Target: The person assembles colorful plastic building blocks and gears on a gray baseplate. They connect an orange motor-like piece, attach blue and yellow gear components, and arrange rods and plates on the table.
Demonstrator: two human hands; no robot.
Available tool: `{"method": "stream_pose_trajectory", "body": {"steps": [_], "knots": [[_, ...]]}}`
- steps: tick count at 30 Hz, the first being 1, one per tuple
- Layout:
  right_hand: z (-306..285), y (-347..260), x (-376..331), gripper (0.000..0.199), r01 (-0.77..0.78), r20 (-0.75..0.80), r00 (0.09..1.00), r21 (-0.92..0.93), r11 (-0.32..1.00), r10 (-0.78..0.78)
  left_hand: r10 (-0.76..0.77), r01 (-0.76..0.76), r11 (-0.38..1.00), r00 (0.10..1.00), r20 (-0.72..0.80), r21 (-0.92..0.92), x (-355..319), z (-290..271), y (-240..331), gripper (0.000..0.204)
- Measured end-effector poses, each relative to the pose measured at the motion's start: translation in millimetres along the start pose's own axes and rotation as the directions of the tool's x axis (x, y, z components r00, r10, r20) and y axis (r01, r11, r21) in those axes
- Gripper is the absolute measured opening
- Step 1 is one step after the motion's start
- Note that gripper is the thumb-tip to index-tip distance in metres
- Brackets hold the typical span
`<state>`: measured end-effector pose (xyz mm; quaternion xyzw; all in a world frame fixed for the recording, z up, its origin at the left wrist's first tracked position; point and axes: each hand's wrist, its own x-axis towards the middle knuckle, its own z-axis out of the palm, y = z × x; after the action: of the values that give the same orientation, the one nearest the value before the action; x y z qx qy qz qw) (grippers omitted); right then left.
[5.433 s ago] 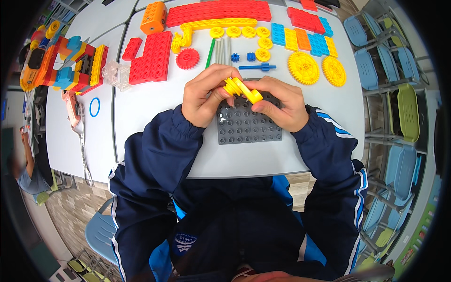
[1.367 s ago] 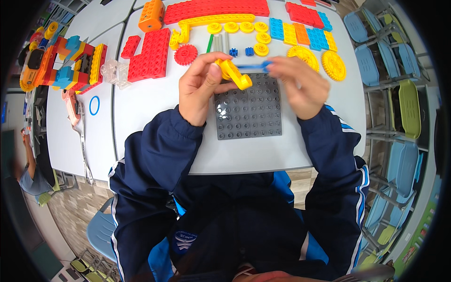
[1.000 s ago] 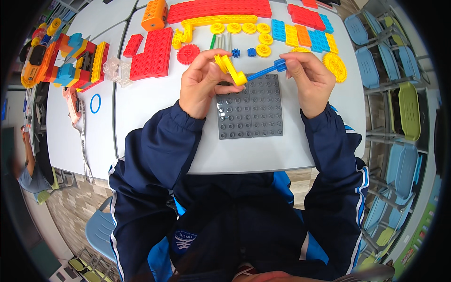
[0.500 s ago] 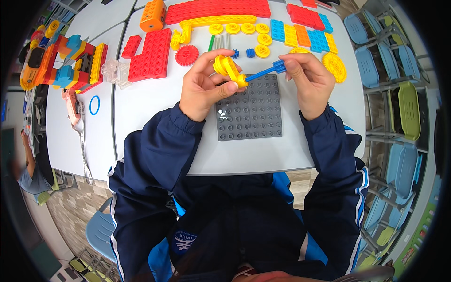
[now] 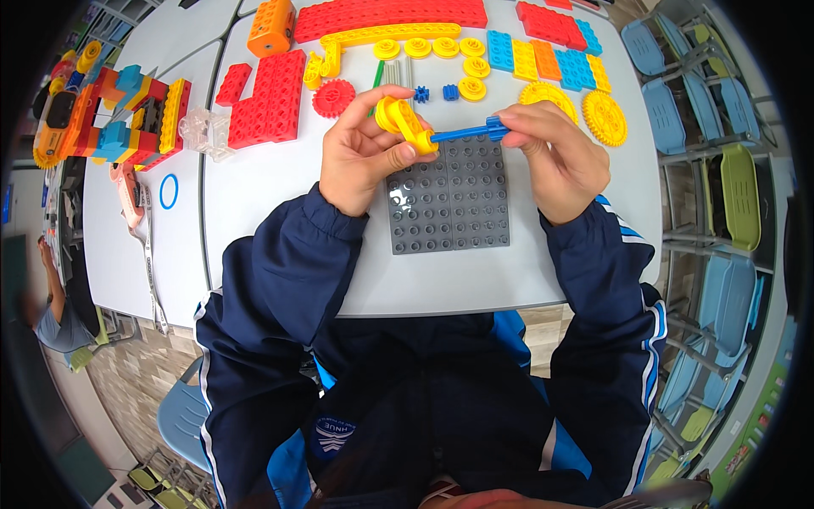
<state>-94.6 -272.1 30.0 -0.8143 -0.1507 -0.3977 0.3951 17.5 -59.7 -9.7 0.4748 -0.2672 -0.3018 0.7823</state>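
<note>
My left hand (image 5: 360,153) is closed around a yellow crank-shaped toy piece (image 5: 413,127) with a round pulley wheel at its upper end. A blue toy axle (image 5: 462,134) runs from the crank's lower end across to my right hand (image 5: 555,153). The thumb and fingers of that hand pinch the small blue gear (image 5: 495,128) at the axle's right end. Both hands hold this assembly above a dark grey studded baseplate (image 5: 449,204), which lies flat on the white table (image 5: 441,284).
Behind the hands lie a red gear (image 5: 334,98), several yellow pulley wheels (image 5: 416,47), yellow gears (image 5: 604,119), red bricks (image 5: 270,100) and blue bricks (image 5: 500,52). A built brick model (image 5: 127,110), a blue ring (image 5: 170,191) and a lanyard (image 5: 149,254) are at left. Stacked chairs (image 5: 721,288) stand at right.
The crank and axle have shifted slightly left, and the axle is now closer to level. My right hand has turned and lowered a little, keeping its pinch at the axle's end.
</note>
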Motion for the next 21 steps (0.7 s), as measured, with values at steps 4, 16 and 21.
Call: {"method": "stream_pose_trajectory", "body": {"steps": [4, 16, 21], "knots": [[-1.7, 1.5, 0.8, 0.018, -0.013, 0.027, 1.0, 0.039, 0.999, 0.012, -0.044, 0.045, 0.998, 0.998, 0.035, -0.031, 0.9, -4.0, -0.7, 0.062], [12.5, 0.9, -12.1, 0.026, 0.022, 0.202, 0.979, 0.097, 0.995, -0.041, 0.039, -0.046, 0.995, 0.996, 0.077, 0.087, 0.3, 1.7, -3.5, 0.06], [-9.8, -2.1, 0.8, 0.026, -0.015, -0.038, 0.999, 0.035, 0.999, 0.016, 0.059, -0.059, 0.998, 0.998, -0.005, 0.022, 1.9, -4.4, 3.4, 0.057]]}}
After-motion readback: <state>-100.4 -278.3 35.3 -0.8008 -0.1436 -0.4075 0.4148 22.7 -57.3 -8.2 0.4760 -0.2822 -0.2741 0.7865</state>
